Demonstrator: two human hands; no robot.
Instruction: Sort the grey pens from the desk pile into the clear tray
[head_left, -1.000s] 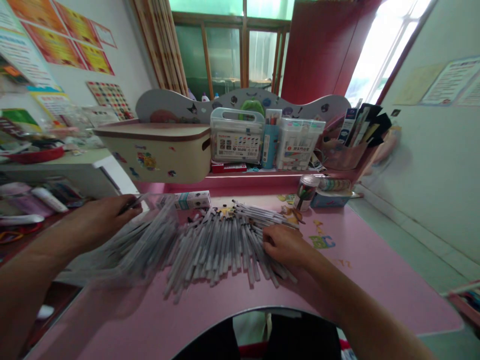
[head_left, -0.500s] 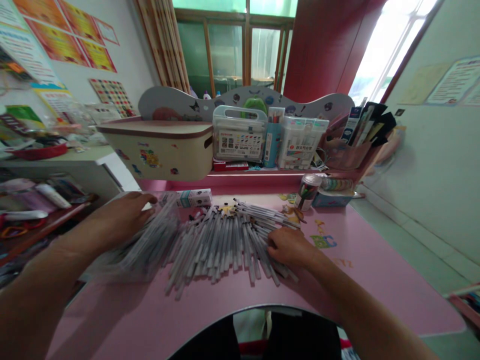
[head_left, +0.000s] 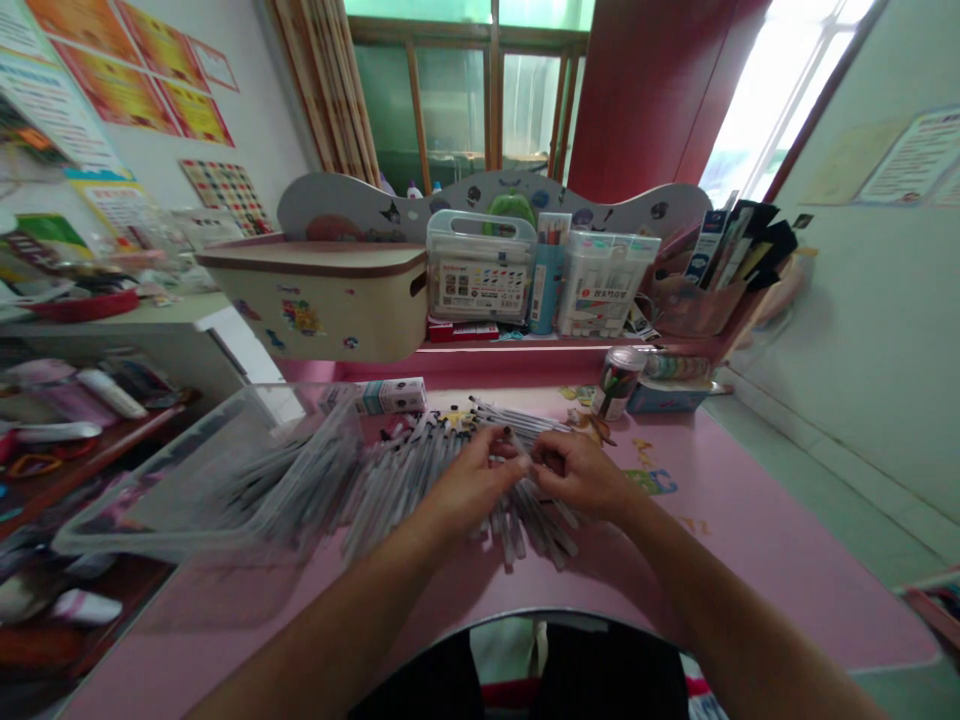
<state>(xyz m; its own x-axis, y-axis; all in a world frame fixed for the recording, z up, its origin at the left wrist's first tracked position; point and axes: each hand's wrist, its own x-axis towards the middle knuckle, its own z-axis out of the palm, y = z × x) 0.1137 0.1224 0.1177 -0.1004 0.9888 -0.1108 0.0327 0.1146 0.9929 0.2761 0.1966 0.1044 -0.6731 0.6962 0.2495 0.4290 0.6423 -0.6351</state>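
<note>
A slim clear-barrelled pen with a dark tip slants between my two hands above the pile. My right hand pinches its lower end with curled fingers. Thumb and fingers of my left hand close about the same pen from the other side. Beneath and around both hands, many similar pens lie fanned out on the pink desk. To the left, a clear plastic box stands tilted, with more pens inside it.
Behind the pens lies a small white carton. A clear-lidded jar and a blue box stand at the back right. The shelf above carries a cream bin, marker cases and a pen holder.
My left hand has left the clear box and moved right to meet my right hand. A pen now shows raised between them. The right hand has barely shifted.
</note>
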